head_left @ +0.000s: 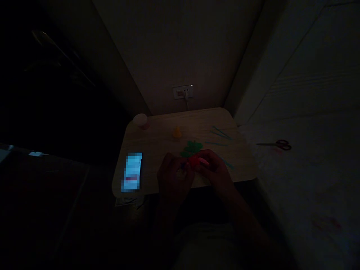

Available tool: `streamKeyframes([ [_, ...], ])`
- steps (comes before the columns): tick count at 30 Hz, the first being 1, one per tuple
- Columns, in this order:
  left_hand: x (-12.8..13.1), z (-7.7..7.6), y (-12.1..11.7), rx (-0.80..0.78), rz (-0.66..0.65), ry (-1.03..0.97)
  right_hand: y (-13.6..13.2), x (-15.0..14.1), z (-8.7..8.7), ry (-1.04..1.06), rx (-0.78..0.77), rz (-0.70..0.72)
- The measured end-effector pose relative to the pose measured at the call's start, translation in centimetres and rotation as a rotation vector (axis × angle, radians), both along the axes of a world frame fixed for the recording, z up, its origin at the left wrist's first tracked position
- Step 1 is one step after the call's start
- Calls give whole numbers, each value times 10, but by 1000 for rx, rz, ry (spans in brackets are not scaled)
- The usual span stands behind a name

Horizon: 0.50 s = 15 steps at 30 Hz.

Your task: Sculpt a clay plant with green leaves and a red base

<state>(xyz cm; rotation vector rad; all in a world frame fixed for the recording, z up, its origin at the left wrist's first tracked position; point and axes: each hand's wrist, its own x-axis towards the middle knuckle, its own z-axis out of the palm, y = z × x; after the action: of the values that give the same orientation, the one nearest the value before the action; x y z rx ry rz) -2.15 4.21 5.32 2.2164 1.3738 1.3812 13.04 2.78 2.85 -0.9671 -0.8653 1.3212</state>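
Two bare hands meet over the near side of a small, pale wooden table (157, 146) with rounded corners, in a very dark room. Between them is a small red piece (194, 162), held just above the tabletop. The left hand (174, 177) is mostly closed, its thumb and fingers curled in and pinching the red piece's left side. The right hand (215, 168) is partly closed, with thumb and fingers around the right side. A pink strip (204, 161) sticks out of the red piece, its free end pointing right and slightly toward the person. The red piece's long axis seems to run left to right, though fingers and darkness hide its full outline.

Just beyond the hands lie green leaf shapes (191, 148), slanting away to the right. Farther back stands a yellow cone-like piece (177, 132), narrow end up. Several thin blue-green strips (221, 133) lie at the right. A pale cup (141, 121) is at the far left corner, and a lit phone (131, 172) lies near the left edge. Right of the table, scissors (275, 144) rest on a pale surface, blades pointing left.
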Motion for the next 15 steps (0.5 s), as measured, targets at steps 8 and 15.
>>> streamKeyframes([
  [8, 2, -1, -1, -2, -3, -12, -1, -4, 0, 15, 1, -10],
  [15, 2, 0, 0, -13, -29, -35, -1, -6, 1, 61, -21, 0],
])
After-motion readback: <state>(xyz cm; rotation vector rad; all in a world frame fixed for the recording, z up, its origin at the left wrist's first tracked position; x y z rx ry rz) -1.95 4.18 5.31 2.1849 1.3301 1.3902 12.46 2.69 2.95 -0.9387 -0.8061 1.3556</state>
